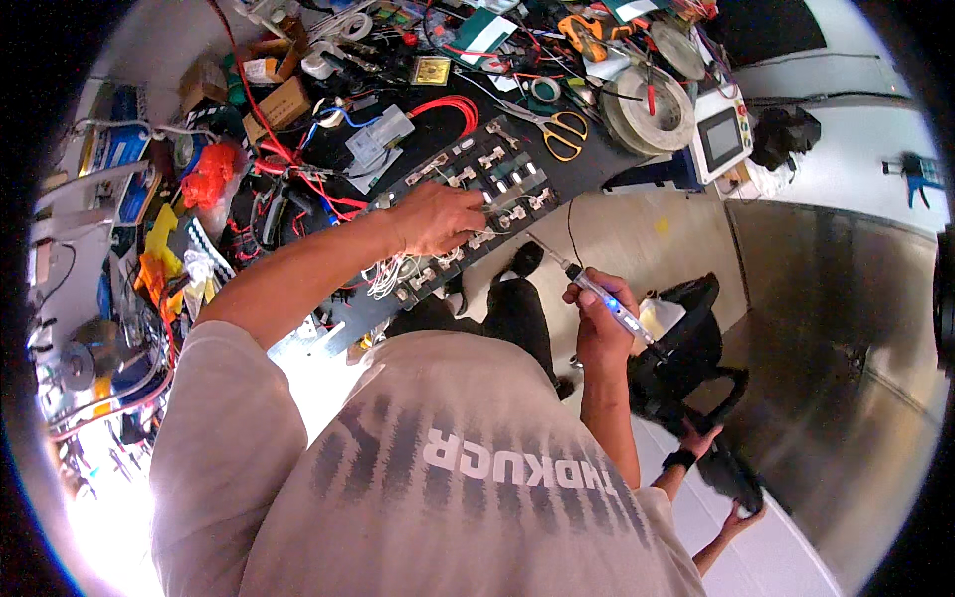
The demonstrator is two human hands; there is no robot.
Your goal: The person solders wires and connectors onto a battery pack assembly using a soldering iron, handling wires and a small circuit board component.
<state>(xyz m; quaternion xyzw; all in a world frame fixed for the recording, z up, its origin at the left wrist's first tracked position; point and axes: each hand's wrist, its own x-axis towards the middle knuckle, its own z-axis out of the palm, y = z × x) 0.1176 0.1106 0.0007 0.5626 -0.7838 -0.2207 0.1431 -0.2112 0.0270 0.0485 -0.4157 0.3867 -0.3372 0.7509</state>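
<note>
"Left hand (443,217)?"
"I'm seeing it resting over the black parts board (538,199); whether it's pinching anything, I can't tell."
"Right hand (607,316)?"
"It's gripping a soldering iron (627,318) beside the board, its tip pointing towards the parts."

Part of the black board (508,165) is covered by the left hand (438,217). Another person's arms (675,480) are partly hidden by the shirt (438,448). The dark object (944,298) at the right edge is cut off and cannot be identified.
</note>
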